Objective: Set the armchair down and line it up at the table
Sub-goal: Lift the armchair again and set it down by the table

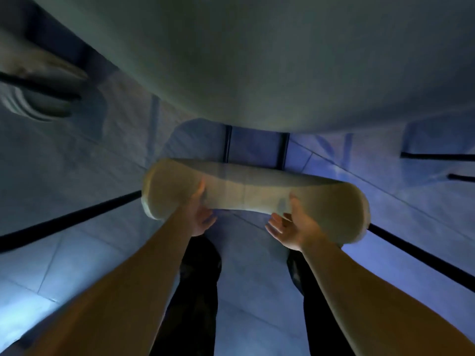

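Note:
The armchair [252,191] has a curved beige padded back, seen from above just below the table's edge, with black legs beyond it. The large pale tabletop [257,60] fills the upper part of the head view. My left hand [201,214] grips the left part of the chair's back, thumb on the front face and fingers curled under the near edge. My right hand [291,224] is at the right part with the palm turned up, the fingers spread and clear of the padding, and only the thumb resting on it.
Another chair [38,104] stands blurred at the upper left beside the table. Black bars [69,217] [421,253] run across the tiled floor on both sides of me. More black bars [437,155] lie at the right. My legs in dark trousers [198,291] stand right behind the armchair.

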Demonstrator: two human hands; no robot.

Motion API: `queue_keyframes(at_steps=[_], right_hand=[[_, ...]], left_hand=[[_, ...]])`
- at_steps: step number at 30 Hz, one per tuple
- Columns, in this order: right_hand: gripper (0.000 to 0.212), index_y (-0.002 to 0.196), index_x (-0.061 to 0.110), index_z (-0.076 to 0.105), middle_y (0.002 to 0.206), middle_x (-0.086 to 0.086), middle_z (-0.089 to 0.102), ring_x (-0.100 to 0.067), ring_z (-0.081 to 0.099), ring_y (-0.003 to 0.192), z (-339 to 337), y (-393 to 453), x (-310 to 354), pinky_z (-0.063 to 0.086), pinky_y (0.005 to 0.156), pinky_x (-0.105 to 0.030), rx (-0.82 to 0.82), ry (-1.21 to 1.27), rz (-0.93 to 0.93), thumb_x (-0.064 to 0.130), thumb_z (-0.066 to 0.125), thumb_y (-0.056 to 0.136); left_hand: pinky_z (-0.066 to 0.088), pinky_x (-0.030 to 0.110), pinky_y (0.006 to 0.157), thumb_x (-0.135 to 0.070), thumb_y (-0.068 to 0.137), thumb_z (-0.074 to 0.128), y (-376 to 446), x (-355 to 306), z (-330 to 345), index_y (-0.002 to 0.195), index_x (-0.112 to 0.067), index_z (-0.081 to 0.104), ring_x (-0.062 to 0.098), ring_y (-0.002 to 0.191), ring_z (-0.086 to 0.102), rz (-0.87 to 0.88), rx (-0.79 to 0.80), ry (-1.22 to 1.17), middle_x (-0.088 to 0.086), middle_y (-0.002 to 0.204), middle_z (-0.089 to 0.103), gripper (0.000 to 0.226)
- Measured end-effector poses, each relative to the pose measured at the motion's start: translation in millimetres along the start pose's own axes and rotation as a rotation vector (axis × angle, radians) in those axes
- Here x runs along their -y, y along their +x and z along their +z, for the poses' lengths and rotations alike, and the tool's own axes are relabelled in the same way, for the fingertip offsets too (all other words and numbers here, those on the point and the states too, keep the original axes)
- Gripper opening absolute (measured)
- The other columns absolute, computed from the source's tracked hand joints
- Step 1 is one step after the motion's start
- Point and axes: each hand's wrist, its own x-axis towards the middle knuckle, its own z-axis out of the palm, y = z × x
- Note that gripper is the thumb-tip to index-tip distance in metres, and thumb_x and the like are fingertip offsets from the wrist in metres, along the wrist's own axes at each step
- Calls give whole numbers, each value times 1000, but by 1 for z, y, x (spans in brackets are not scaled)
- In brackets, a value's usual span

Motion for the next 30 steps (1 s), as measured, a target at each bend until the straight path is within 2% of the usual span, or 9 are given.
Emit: queue_keyframes(at_steps=[3,7,10,13,15,18,22,26,30], right_hand=[[73,128,11,51,118,-12,55,-30,52,128,4,34,-11,52,93,-44,-14,87,12,60,70,77],[71,125,12,48,130,-11,52,-29,52,129,7,62,-24,50,99,-42,-55,212,-6,59,72,77],[79,138,21,49,135,-5,56,-24,56,125,7,84,-35,49,105,-42,-43,322,-71,57,76,73],[82,138,22,51,132,-4,61,-21,61,115,7,98,-42,50,101,-40,9,391,-111,58,78,69],[81,138,22,52,130,-4,62,-20,63,112,6,100,-42,52,98,-40,15,428,-124,57,79,69],[76,136,21,54,130,-5,63,-22,63,114,5,91,-38,53,99,-39,-1,425,-124,54,78,72],[75,135,20,53,125,-6,65,-24,66,109,7,59,-35,54,99,-39,-39,436,-113,50,80,72],[85,138,19,48,131,-8,62,-27,63,115,12,16,-32,52,102,-40,-98,418,-96,50,83,68],[83,135,18,50,124,-9,65,-28,64,109,12,-25,-26,53,100,-41,-128,394,-93,49,85,66]], left_hand=[[52,37,71,-74,62,72,42,17,-11,116,-17,57,19,89,56,-51,6,-100,3,92,58,80],[47,37,96,-73,74,62,73,37,-9,105,-11,60,17,93,53,-3,61,-225,5,100,56,69],[43,35,103,-70,78,59,87,44,-1,132,-17,56,15,124,53,56,150,-334,-1,132,59,76],[45,34,104,-64,78,65,92,45,6,118,-17,61,16,111,61,87,163,-430,2,124,65,62],[46,34,105,-64,70,72,91,45,9,120,-17,60,17,110,62,97,145,-458,1,125,65,70],[48,34,104,-66,64,74,85,43,10,135,-18,53,18,114,62,104,117,-448,2,134,62,88],[47,36,105,-68,70,70,56,39,10,117,-20,56,19,108,62,116,46,-409,0,123,64,68],[56,33,84,-78,23,82,23,33,4,139,-28,44,18,112,63,107,-33,-352,-1,128,63,132],[55,30,78,-83,24,78,-13,28,8,136,-31,47,17,113,61,133,-70,-336,-4,131,60,127]])
